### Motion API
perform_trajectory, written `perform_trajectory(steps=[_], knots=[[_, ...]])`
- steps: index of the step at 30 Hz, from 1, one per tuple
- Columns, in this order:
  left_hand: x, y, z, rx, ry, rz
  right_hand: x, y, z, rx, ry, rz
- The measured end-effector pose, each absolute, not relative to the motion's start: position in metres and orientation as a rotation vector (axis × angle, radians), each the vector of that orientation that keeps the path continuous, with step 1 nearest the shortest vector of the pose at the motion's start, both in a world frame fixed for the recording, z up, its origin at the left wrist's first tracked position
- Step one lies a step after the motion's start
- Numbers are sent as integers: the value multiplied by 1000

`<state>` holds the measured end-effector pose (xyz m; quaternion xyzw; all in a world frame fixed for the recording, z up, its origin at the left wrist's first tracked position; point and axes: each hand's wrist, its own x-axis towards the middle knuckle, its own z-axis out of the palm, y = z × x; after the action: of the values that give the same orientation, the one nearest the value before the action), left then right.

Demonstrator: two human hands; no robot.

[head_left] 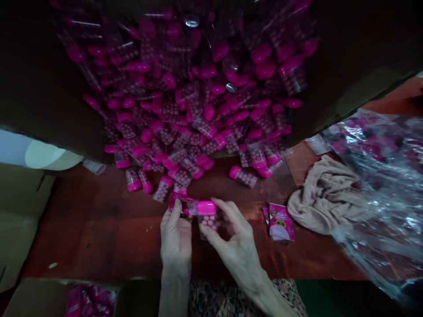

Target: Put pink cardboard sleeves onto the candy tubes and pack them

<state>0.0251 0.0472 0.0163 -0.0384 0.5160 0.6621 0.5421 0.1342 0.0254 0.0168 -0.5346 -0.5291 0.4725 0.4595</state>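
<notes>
Right hand (239, 253) clamps its fingers on a pink-capped clear tube (206, 218), left hand (176, 237) pinches a pink label (183, 204) just beside those fingertips

Pink labels (280, 222): txt unreadable.

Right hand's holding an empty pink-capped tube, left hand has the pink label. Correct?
Not empty: the head view shows pink balls inside the tube in the right hand. The rest stands: the tube has a pink cap, and the left hand has the pink label.
</notes>
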Motion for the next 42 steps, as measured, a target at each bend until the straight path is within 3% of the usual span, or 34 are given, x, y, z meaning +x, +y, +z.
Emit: perform_trajectory(steps=[6,21,42], knots=[[26,48,17,-80,1203,1591,137,27,19,-1346,-1465,968],[29,48,15,-127,1171,1564,138,29,18,-1365,-1510,873],[40,49,14,5,1290,1542,145,28,16,-1495,-1321,1167]])
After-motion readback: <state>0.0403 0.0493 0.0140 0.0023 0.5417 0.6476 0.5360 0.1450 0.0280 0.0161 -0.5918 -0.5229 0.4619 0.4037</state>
